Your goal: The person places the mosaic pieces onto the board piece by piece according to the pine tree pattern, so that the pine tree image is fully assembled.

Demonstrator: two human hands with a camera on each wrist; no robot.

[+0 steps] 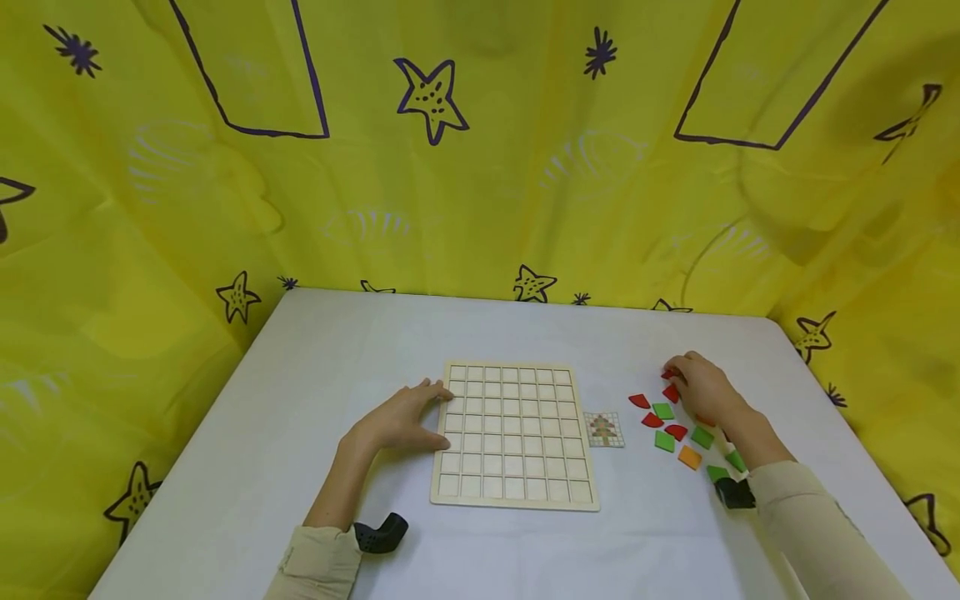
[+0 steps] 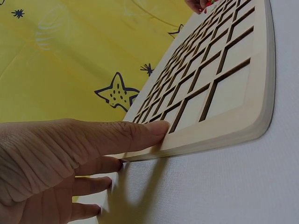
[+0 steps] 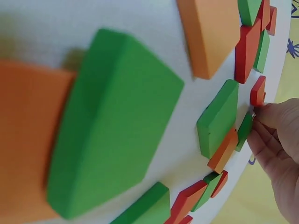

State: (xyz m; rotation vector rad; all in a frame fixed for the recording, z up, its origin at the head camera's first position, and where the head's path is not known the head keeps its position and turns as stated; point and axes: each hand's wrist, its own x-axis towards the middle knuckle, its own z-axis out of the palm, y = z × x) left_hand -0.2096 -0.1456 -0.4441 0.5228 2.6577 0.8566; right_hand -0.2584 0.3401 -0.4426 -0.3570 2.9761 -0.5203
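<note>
A pale wooden board (image 1: 517,446) with a grid of square cells lies on the white table. My left hand (image 1: 405,418) rests at its left side with thumb and fingers spread. The thumb (image 2: 156,128) lies on the rim, while the other fingers stay beside the edge. Over on the right, my right hand (image 1: 705,385) pinches a small red piece (image 1: 669,374) at the far end of a scatter of coloured pieces. Its fingertips partly hide that piece. Close to them lie another red piece (image 1: 671,393) and a green piece (image 3: 245,130).
Between board and pieces lies a small gridded card (image 1: 603,429) with a tree picture. Loose red, green (image 1: 664,441) and orange pieces (image 1: 689,457) surround the right forearm. Black devices (image 1: 381,533) are worn at both wrists. A yellow patterned curtain (image 1: 480,192) hangs around the table.
</note>
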